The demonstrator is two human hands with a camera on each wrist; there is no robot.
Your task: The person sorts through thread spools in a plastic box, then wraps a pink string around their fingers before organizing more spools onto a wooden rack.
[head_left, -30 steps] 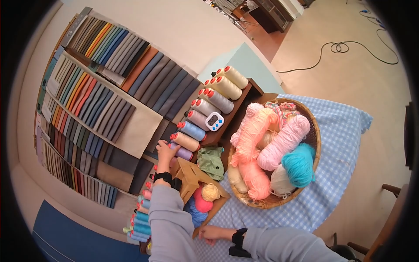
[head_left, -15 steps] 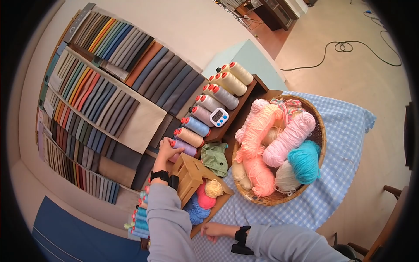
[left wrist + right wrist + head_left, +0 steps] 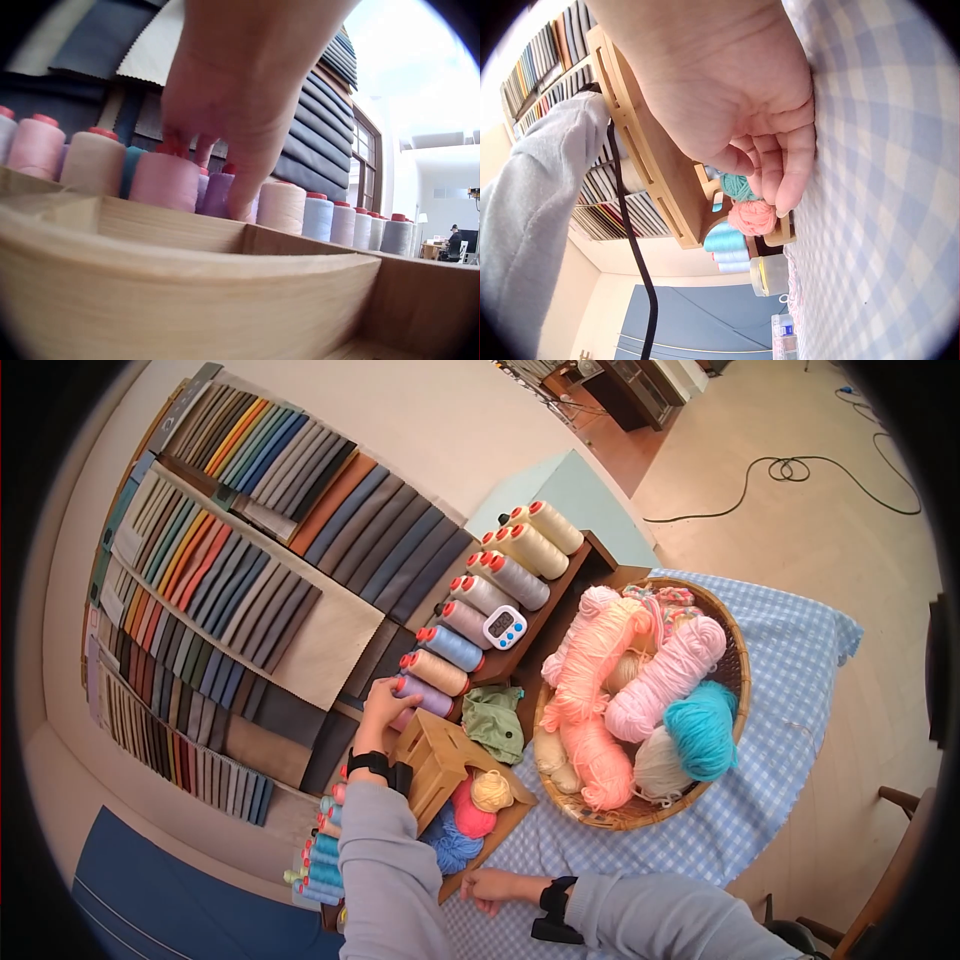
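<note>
My left hand (image 3: 380, 708) reaches over the wooden organizer (image 3: 432, 755) to a row of thread spools. Its thumb and fingers are bent round the red-topped end of a purple thread spool (image 3: 428, 697), which the left wrist view shows partly hidden behind the hand (image 3: 232, 97). Beside it stand a pink thread spool (image 3: 165, 182), close under the fingers, and a peach thread spool (image 3: 281, 206). My right hand (image 3: 490, 888) rests on the blue checked cloth (image 3: 877, 187), fingers loosely curled and holding nothing, near the organizer's front edge.
A wicker basket (image 3: 745, 705) of yarn skeins stands to the right on the cloth. Yarn balls (image 3: 472, 815) fill the organizer's lower opening. A green cloth pouch (image 3: 492, 725) and a white timer (image 3: 505, 627) lie near the spools. Fabric swatches (image 3: 250, 580) cover the wall behind.
The head view has shifted slightly, moving the scene right. My left fingers have closed in round the purple spool's top end. The right hand stays resting on the cloth.
</note>
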